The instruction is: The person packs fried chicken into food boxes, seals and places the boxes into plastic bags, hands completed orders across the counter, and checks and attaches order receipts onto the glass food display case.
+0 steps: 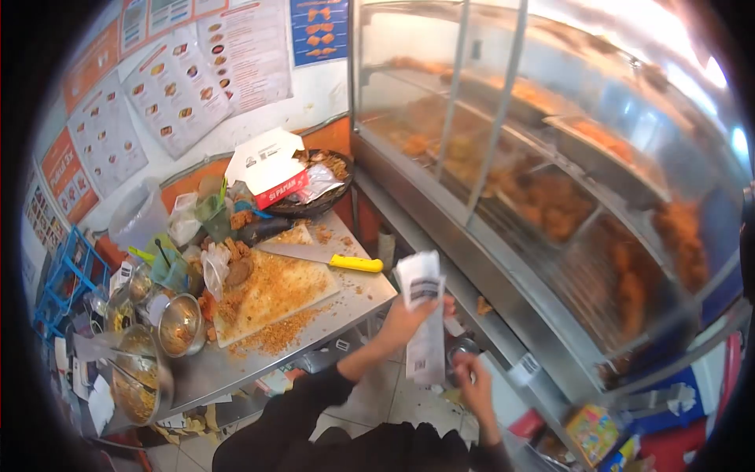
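My left hand (410,321) is wrapped round a long white paper packet (425,346) with dark print, held upright in front of the display case. To its right and lower, my right hand (472,377) has its fingers curled beside a small round object (462,347); whether it grips that object is unclear. Behind my left hand, a knife with a yellow handle (356,263) lies across a crumb-covered white cutting board (275,291) on the metal table (370,297).
A glass display case (487,141) with fried food fills the right side. Metal bowls (180,325) stand at the left, near a blue rack (67,271). An open white and red box (271,169) rests on a dark pan (334,197) at the back.
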Tool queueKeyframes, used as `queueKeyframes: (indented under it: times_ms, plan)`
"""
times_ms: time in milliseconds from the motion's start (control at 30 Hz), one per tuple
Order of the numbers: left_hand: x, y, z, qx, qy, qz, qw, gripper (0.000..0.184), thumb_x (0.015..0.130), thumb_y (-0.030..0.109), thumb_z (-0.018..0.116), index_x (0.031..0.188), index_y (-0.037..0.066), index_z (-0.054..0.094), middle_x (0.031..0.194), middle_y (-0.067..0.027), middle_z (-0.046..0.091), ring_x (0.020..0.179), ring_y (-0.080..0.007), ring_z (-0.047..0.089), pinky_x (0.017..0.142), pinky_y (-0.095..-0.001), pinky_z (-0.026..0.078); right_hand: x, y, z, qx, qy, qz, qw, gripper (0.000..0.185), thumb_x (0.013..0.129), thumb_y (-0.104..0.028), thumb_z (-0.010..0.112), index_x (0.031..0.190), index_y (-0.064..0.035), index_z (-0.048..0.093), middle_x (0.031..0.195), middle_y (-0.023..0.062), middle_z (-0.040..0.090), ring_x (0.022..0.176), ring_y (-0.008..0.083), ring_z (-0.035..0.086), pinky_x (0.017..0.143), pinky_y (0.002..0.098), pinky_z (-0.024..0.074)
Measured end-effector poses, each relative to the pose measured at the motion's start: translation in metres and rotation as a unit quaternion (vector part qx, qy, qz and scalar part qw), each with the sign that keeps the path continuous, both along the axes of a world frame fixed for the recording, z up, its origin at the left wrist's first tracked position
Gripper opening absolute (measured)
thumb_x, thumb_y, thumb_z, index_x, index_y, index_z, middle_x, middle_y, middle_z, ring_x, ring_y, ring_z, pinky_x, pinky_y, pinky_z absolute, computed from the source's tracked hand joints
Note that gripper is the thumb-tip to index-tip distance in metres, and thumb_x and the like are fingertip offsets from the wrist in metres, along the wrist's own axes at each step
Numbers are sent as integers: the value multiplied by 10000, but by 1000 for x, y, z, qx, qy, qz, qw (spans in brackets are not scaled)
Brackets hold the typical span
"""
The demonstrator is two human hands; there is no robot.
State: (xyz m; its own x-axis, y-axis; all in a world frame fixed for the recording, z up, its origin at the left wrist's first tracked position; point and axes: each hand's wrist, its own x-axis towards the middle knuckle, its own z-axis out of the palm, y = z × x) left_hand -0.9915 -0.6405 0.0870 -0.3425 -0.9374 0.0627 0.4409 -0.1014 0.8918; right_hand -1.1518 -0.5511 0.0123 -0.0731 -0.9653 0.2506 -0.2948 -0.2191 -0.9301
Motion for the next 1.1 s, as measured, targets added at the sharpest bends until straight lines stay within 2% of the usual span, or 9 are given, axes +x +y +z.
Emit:
queueKeyframes:
  times_ms: [133, 167, 267, 333, 600, 733, 967, 1067, 1100]
  plan:
    - [-45, -5, 111, -114, 23, -57, 992, 252, 706, 44, 534, 941, -10, 460, 858, -83, 545, 753, -133, 535, 667, -248, 434, -5, -27, 159, -198, -49, -49, 978, 329, 683, -146, 569, 962, -5, 466, 866, 78, 497, 749, 137, 478, 678, 257, 383]
    - [-52, -8, 124, -163, -1, -47, 986, 252, 694, 41, 545, 930, -7, 469, 837, -70, 545, 735, -121, 532, 646, -239, 432, -5, -36, 187, -277, 46, -94, 955, 310, 686, -133, 571, 944, 4, 469, 819, 69, 505, 713, 127, 482, 663, 246, 385]
    - [-59, -18, 161, -192, 12, -41, 980, 248, 668, 35, 566, 902, 4, 490, 780, -37, 541, 680, -88, 521, 592, -215, 426, -4, -59, 236, -310, 27, -139, 940, 258, 693, -90, 567, 918, 0, 477, 760, 52, 511, 683, 100, 478, 645, 222, 386]
    - [-57, -33, 175, -224, 13, -26, 974, 214, 669, 75, 582, 856, 6, 507, 757, -29, 544, 657, -74, 509, 558, -203, 418, -3, -73, 254, -292, -70, -74, 951, 209, 700, -40, 555, 895, -8, 487, 712, 39, 510, 666, 75, 472, 627, 200, 385]
    - [-55, -121, 195, -203, 151, -49, 966, 180, 730, 97, 526, 873, -4, 485, 760, -38, 537, 679, -76, 515, 575, -206, 428, -14, -153, 284, -296, -76, -13, 952, 241, 717, 3, 521, 938, -14, 428, 691, 32, 512, 666, 60, 475, 596, 178, 380]
    - [-57, -167, 205, -239, 151, -64, 957, 193, 732, 96, 525, 887, -7, 475, 771, -48, 531, 691, -79, 516, 575, -201, 427, -16, -195, 299, -334, 57, -27, 940, 130, 740, 0, 487, 867, 15, 507, 821, 61, 506, 782, 84, 475, 678, 188, 375]
    - [-65, -209, 227, -242, 263, -106, 928, 193, 735, 90, 517, 895, -2, 461, 798, -53, 521, 692, -90, 513, 582, -203, 429, -8, -220, 341, -250, -80, -20, 965, 297, 690, 28, 513, 984, -14, 514, 827, 20, 530, 770, 82, 484, 670, 188, 378]
    - [-69, -235, 238, -183, 306, -137, 924, 197, 766, 124, 455, 921, 3, 451, 811, -78, 523, 693, -120, 515, 606, -226, 431, -5, -228, 384, -332, 108, -147, 926, 319, 642, -13, 554, 961, -27, 537, 841, 17, 534, 775, 76, 485, 651, 181, 380]
    - [-66, -240, 247, -164, 358, -157, 906, 215, 778, 153, 416, 930, 4, 444, 816, -94, 523, 695, -136, 518, 611, -241, 434, 0, -232, 403, -355, 96, -128, 921, 333, 631, -46, 558, 963, -36, 539, 814, 18, 537, 759, 72, 483, 638, 183, 379]
